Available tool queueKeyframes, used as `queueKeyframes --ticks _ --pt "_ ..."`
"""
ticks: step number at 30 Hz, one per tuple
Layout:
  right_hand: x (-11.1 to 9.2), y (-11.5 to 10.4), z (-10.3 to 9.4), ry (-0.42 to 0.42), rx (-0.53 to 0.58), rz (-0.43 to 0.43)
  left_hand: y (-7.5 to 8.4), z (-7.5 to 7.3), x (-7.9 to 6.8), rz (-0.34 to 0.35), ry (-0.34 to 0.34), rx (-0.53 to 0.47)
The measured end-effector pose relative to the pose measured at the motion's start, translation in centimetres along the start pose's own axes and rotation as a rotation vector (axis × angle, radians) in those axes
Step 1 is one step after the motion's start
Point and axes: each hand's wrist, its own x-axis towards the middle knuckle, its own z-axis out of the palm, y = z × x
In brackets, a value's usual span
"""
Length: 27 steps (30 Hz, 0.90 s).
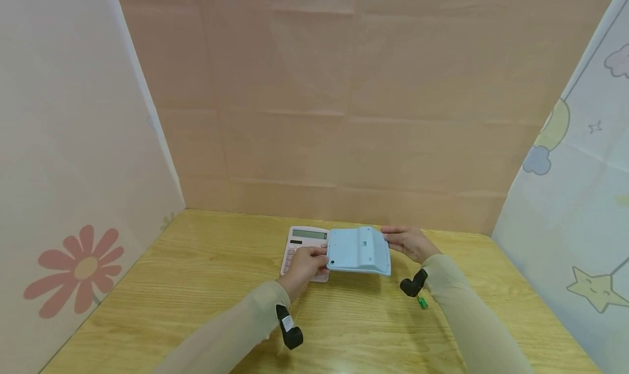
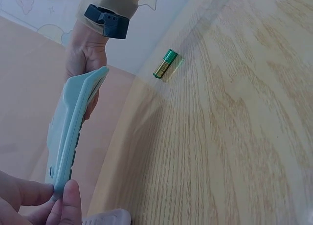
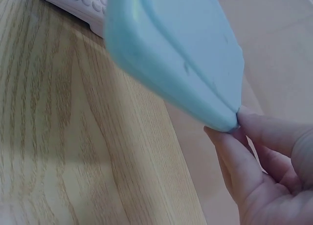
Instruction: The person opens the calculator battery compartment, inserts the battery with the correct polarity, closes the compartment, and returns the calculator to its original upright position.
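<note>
Two hands (image 1: 306,263) (image 1: 411,244) pinch one blue calculator (image 1: 348,249); one pink calculator (image 1: 306,235) and one green battery (image 2: 165,64) lie nearby.

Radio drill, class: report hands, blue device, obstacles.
Left hand, right hand: pinching blue device at opposite ends. Device off table, back showing. Pink calculator near left hand.

The device (image 1: 346,249) is pale blue, the calculator (image 1: 297,244) pink, the table (image 1: 221,275) wood-grained.

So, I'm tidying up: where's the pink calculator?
In the head view, the pink calculator lies on the table, left of the blue calculator, partly hidden by the left hand.
</note>
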Motion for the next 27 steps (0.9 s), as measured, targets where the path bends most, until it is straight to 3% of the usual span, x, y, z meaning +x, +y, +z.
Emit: queueKeyframes --ticks 14,27 --pt "-0.5 0.1 -0.4 -0.002 -0.070 0.048 -0.5 0.4 0.0 0.036 -0.033 -0.003" --pt "-0.6 0.5 -0.6 0.044 -0.183 0.105 -0.9 1.1 -0.1 -0.023 -0.029 0.022"
